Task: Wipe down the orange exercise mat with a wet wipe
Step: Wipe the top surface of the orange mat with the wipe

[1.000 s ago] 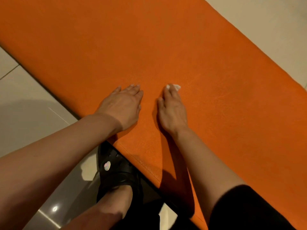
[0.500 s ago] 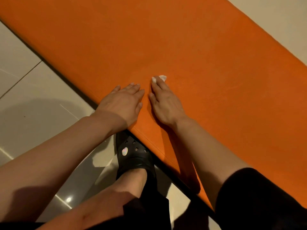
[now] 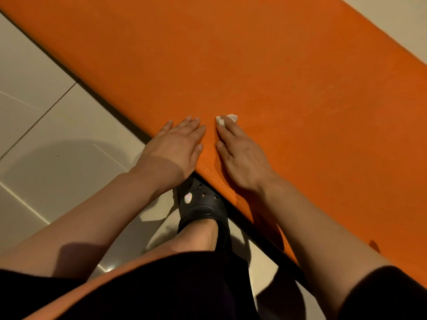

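Two hands: both flat, palms down, near mat edge.
Mat: orange exercise mat [image 3: 265, 72], matte, faintly grained, long rectangle with dark edge, on glossy pale floor tiles [image 3: 46, 125].
Wipe: white wet wipe [image 3: 227, 118], crumpled wad, on mat.
Right hand [image 3: 240, 155]: straight fingers press wipe down.
Left hand [image 3: 175, 148]: released, fingers straight, holding nothing.
Footwear: black perforated clog [image 3: 203, 206].

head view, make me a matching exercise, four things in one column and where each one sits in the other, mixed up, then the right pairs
Things:
1 left hand
2 wet wipe
3 black clog
4 orange mat

Places:
A under the right hand's fingertips
B on the tiled floor beside the mat's near edge
C flat on the mat's near edge
D spread across the floor

Pairs: 1-C, 2-A, 3-B, 4-D
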The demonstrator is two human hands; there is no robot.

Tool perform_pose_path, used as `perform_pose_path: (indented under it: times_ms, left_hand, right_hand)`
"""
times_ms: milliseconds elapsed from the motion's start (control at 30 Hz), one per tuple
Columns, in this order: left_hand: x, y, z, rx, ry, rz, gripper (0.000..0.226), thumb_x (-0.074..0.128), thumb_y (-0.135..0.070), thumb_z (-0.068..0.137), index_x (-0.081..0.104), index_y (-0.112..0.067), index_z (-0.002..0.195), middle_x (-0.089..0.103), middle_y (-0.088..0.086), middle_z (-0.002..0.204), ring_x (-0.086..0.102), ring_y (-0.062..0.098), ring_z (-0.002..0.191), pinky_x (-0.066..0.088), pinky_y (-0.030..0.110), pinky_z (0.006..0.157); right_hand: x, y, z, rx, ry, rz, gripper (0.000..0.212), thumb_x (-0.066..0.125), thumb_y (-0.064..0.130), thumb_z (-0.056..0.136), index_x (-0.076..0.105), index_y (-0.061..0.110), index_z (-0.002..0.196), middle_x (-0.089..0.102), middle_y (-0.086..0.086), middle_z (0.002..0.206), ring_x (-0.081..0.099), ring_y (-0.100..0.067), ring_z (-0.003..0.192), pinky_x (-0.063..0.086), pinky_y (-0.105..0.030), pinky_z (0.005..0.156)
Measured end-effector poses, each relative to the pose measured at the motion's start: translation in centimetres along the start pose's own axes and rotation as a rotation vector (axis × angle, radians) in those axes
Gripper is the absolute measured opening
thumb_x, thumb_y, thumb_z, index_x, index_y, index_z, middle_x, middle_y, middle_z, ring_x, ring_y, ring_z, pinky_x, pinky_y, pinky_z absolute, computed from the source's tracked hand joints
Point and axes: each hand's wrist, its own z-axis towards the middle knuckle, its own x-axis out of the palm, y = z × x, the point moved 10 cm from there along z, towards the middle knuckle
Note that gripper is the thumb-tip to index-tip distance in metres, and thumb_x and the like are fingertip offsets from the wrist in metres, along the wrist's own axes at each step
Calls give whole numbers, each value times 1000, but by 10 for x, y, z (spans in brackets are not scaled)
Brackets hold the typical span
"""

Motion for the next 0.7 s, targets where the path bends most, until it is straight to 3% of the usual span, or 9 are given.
perform_pose_path:
  times_ms: [167, 267, 433, 567, 700]
  left_hand:
    - [0, 6, -15, 12, -76, -48, 51, 30, -29, 104, 21, -18, 152, 14, 1, 161, 6, 13, 148, -5, 31, 118]
    - [0, 5, -21, -5, -142, -70, 50, 24, -31, 104, 26, -16, 151, 20, 2, 159, 10, 14, 148, -4, 31, 118]
    - [-3, 7, -31, 6, -249, -146, 57, 26, -33, 96, 38, -11, 146, 33, 5, 154, 22, 15, 146, 5, 31, 120]
    - [-7, 15, -43, 3, -350, -191, 50, 37, -27, 97, 45, -7, 142, 41, 10, 149, 29, 20, 143, 14, 35, 119]
    - [-6, 20, -50, 18, -416, -228, 45, 39, -20, 98, 47, -5, 140, 42, 11, 148, 28, 20, 142, 18, 35, 118]
  right_hand:
    - [2, -15, -66, 74, -58, -9, 54, 35, 26, 105, 19, 14, 154, 12, 2, 162, 11, -14, 148, 10, -24, 120]
    - [4, 6, -36, 52, -46, 14, 53, 34, 25, 105, 20, 12, 154, 11, 1, 162, 9, -14, 149, 9, -21, 116]
    - [12, 42, 17, -97, 41, 2, 51, 29, 24, 106, 20, 14, 154, 10, -1, 163, 12, -19, 149, 19, -31, 119]
    - [6, 17, -50, -123, -11, -44, 50, 28, 28, 105, 22, 17, 154, 17, 0, 161, 16, -17, 148, 20, -33, 120]
    - [15, 0, -110, -116, -112, -48, 53, 27, 33, 102, 31, 12, 151, 26, 0, 158, 30, -19, 143, 38, -41, 111]
